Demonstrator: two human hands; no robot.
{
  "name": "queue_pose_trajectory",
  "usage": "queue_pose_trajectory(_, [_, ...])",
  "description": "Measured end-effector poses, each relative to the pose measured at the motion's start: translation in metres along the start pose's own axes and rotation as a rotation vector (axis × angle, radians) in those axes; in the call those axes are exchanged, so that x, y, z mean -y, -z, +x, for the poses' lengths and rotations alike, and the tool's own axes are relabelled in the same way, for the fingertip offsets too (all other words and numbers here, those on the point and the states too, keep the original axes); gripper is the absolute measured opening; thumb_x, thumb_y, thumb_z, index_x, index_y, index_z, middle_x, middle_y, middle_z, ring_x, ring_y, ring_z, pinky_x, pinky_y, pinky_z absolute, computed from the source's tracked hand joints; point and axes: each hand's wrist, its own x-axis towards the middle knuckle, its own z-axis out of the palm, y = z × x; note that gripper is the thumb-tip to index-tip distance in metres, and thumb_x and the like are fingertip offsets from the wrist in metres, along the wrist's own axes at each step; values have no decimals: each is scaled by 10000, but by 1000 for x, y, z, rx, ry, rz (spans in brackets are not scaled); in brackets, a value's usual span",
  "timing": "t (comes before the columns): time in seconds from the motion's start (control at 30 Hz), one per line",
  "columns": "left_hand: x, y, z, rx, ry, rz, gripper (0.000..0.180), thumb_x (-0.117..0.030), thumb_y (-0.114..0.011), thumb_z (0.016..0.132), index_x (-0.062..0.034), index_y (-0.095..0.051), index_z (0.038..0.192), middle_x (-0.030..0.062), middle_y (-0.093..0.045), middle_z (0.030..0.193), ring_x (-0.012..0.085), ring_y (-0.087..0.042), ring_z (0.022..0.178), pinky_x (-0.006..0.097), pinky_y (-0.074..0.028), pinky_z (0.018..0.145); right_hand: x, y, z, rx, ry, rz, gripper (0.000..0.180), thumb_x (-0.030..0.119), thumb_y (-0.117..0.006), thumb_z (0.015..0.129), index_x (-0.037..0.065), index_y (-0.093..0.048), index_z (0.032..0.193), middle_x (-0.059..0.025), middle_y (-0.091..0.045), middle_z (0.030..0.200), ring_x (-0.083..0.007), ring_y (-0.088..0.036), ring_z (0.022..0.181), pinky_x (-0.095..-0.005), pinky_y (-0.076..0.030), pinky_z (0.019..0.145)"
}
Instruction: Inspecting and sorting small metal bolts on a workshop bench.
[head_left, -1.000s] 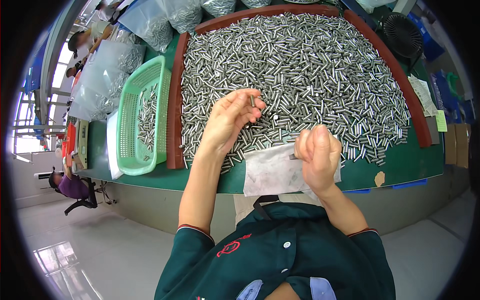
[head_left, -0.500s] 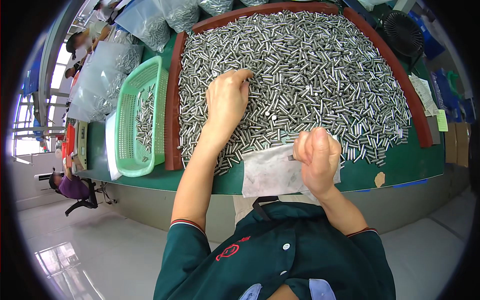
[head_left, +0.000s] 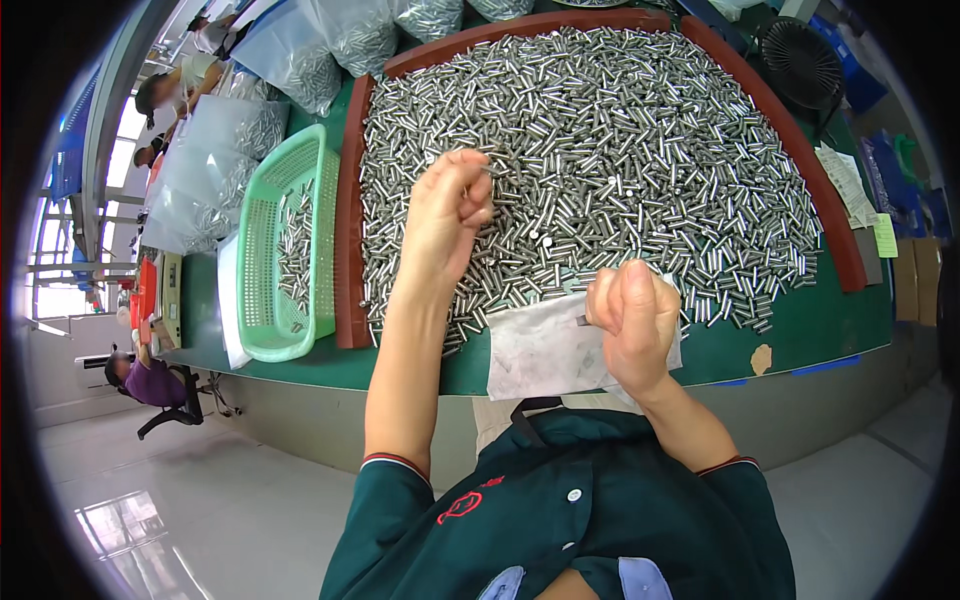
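Observation:
A wide layer of short, shiny metal pins covers the green table in front of me. Over the left part of this layer is my left hand, its fingers curled in and thumb bent against them. A greyish bit shows at its fingertips, too small to tell from the pins behind. My right hand is closed in a fist, thumb on top, above a stained whitish cloth at the near table edge. The dark end of a metal pin pokes out of its left side.
Dark red rails border the pins. Left of them stands a light green plastic basket with some pins inside. Clear bags of pins line the far left. At the far right is a black fan. Other people sit at the left.
My left hand has drawn back slightly from the pins and turned, its fingers curling in more. My right hand stays in place over the cloth. The view has shifted a little.

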Motion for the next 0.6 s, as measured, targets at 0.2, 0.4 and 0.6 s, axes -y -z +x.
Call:
queue_pose_trajectory(0.2, [12,9,-11,32,108,-143,25,-43,-508,803,-30,-512,825,97,-560,740,31,-303,464,156,-267,420,1,-1,-1,-10,-12,32,391,156,-320,915,77,-270,536,15,-306,475,-53,-255,437,-219,-208,405])
queue_pose_trajectory(0.4, [14,1,-16,-37,4,231,39,-35,-558,786,-40,-521,799,22,-553,683,16,-369,495,151,-278,440,0,0,0,-28,-34,55,391,157,-321,916,78,-270,536,15,-298,475,-56,-253,436,-223,-202,407])
queue_pose_trajectory(0.6, [21,-3,-16,-168,-372,1103,82,-62,-615,689,-18,-607,757,-3,-335,458,64,-295,428,238,-271,416,-1,-1,1,-14,-3,19,382,184,-305,918,90,-273,549,8,-274,450,-62,-208,406,-221,-201,383])
